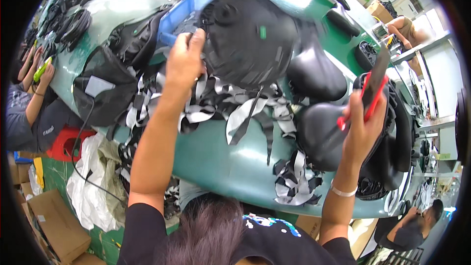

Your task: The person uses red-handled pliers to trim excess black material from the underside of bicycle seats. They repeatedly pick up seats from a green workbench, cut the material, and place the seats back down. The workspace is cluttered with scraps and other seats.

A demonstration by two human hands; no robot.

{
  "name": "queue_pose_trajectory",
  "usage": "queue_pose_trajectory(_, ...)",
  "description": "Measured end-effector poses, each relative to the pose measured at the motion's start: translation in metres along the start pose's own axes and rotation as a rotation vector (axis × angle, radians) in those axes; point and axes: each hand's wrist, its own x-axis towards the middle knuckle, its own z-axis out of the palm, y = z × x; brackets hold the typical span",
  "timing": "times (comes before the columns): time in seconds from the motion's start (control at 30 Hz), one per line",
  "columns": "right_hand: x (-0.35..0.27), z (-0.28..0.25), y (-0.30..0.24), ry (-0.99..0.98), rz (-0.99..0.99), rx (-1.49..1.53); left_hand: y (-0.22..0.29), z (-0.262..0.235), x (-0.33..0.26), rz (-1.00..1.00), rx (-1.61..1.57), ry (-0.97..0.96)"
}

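My left hand (pixel 184 63) is closed on the edge of a black bicycle saddle (pixel 248 44), lifted above the table with its underside showing. A small green mark sits on that underside, and motion blurs its outline. In my right hand (pixel 362 130) is a pair of scissors (pixel 375 86) with red handles, its blades pointing up. Curled black and grey trimmed strips (pixel 211 99) lie below the lifted saddle. Beyond it rests a glossy black saddle (pixel 318 76), and another black saddle (pixel 321 135) lies just left of my right hand.
A green table (pixel 221 152) spreads before me. Behind the lifted saddle stands a blue crate (pixel 194 2). Stacked black saddles (pixel 392 152) crowd the right side. At far left a co-worker's hand (pixel 47 74) holds a yellow-green tool. Cardboard boxes (pixel 59 225) stand on the floor.
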Motion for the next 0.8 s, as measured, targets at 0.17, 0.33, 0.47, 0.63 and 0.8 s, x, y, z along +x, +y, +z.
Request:
queue_pose_trajectory(0.17, 0.151, 0.082, 0.045, -0.039, 0.103, 0.410, -0.065, 0.077, -0.014, 0.793, 0.678, -0.354)
queue_pose_trajectory(0.33, 0.293, 0.137, 0.206, 0.170, 0.488, 0.581, -0.070, 0.087, -0.023, 0.952, 0.640, -0.593)
queue_pose_trajectory(0.47, 0.337, 0.160, 0.305, 0.235, 0.619, 0.467, -0.071, 0.080, -0.021, 0.870, 0.737, -0.655)
queue_pose_trajectory(0.63, 0.381, 0.163, 0.368, 0.063, 0.631, 0.573, -0.072, 0.078, -0.023, 0.848, 0.650, -0.634)
queue_pose_trajectory(0.8, 0.429, 0.133, 0.390, 0.258, 0.544, 0.640, -0.075, 0.084, -0.014, 0.942, 0.337, -0.630)
